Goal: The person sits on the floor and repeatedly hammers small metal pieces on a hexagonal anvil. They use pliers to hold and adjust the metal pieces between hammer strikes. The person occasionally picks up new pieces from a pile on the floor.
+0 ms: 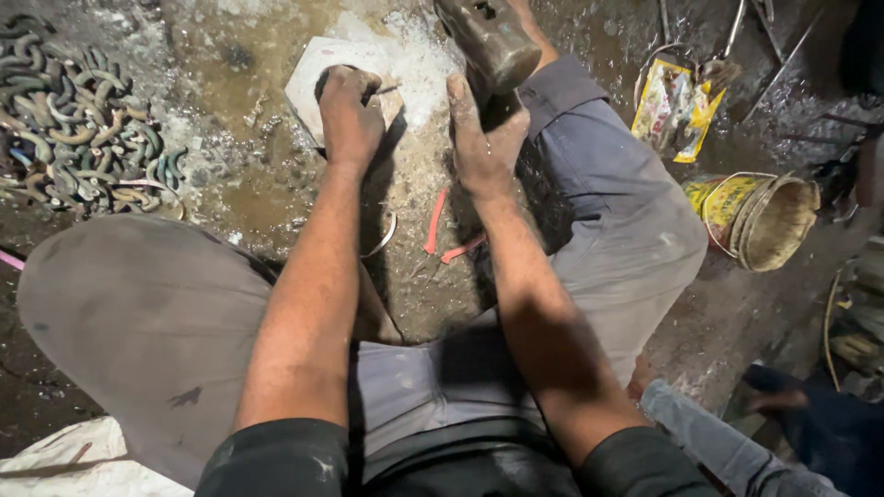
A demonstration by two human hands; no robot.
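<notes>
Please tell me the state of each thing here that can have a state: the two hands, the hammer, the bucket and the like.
left hand: closed, pressing a small dark piece on the pale block
right hand: gripping the hammer, head raised
yellow bucket: lying on its side, opening showing
yellow packet: crumpled on the ground
curved metal pieces: heaped

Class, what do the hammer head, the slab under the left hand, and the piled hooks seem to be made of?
Hammer head: probably steel, dull brown-grey with a worn face.
Slab under the left hand: looks like pale stone or concrete, matte and dusty.
Hooks: likely iron or steel, dark, tarnished curved pieces.
</notes>
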